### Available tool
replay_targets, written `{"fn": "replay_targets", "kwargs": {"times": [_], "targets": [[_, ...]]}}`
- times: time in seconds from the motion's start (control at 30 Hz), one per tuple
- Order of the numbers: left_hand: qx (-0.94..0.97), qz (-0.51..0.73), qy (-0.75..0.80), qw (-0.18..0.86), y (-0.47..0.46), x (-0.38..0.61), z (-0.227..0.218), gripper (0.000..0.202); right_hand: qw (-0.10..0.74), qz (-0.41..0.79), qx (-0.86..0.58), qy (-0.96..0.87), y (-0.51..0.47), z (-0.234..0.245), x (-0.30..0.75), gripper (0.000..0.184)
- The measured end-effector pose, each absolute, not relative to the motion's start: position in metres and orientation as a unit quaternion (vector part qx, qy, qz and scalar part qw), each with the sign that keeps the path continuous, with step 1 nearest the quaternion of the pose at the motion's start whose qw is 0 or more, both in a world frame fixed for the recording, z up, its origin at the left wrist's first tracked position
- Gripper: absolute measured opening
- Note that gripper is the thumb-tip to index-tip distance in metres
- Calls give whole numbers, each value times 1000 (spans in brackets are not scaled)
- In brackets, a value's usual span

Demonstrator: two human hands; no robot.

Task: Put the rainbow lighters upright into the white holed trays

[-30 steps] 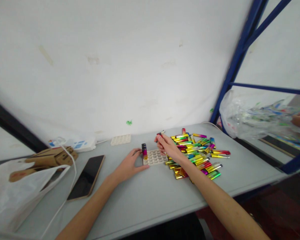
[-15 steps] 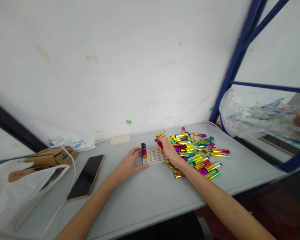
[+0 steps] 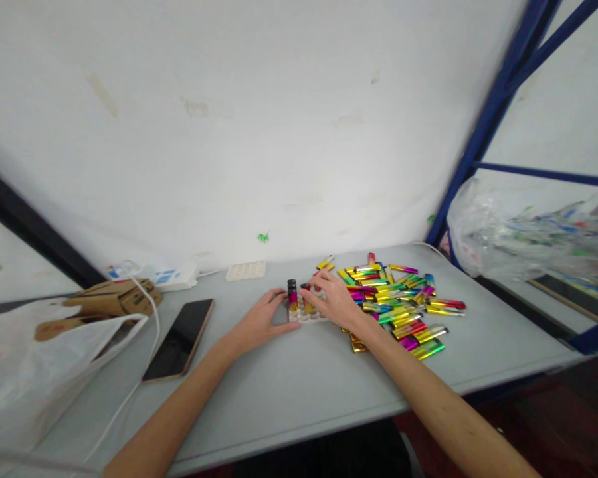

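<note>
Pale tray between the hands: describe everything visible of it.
The tray is off-white and plastic-looking, with rows of rounded cells. It lies flat on the gray table. Black-topped lighters stand upright at its left end; the right hand, hiding part of it, holds another lighter upright at its cells; whether seated is unclear. The left hand spreads along its left side, thumb at the near corner.

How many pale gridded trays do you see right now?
2: a front tray between the left hand and right hand, partly covered; and a back tray farther left, near the wall. Others could be hidden.
</note>
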State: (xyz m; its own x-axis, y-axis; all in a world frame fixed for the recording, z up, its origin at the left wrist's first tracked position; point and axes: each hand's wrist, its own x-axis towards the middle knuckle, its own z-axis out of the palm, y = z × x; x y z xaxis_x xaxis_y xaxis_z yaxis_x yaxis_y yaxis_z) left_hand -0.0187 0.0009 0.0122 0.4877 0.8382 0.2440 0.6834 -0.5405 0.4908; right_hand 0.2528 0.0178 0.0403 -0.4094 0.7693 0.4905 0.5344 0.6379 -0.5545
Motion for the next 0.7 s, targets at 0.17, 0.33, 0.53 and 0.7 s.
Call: {"fn": "replay_targets", "kwargs": {"times": [0.17, 0.33, 0.53, 0.7], "targets": [[853, 231, 437, 168, 0, -21, 14, 79, 346, 210, -379, -832, 14, 41, 252, 34], [849, 237, 436, 184, -2, -19, 16, 72, 293, 173, -366, -866, 12, 41, 250, 22], [849, 241, 429, 193, -2, -18, 16, 68, 224, 91, -399, -884, 4, 45, 235, 32], [852, 241, 432, 173, 2, -22, 11, 69, 177, 60, -412, -892, 5, 52, 236, 45]]}}
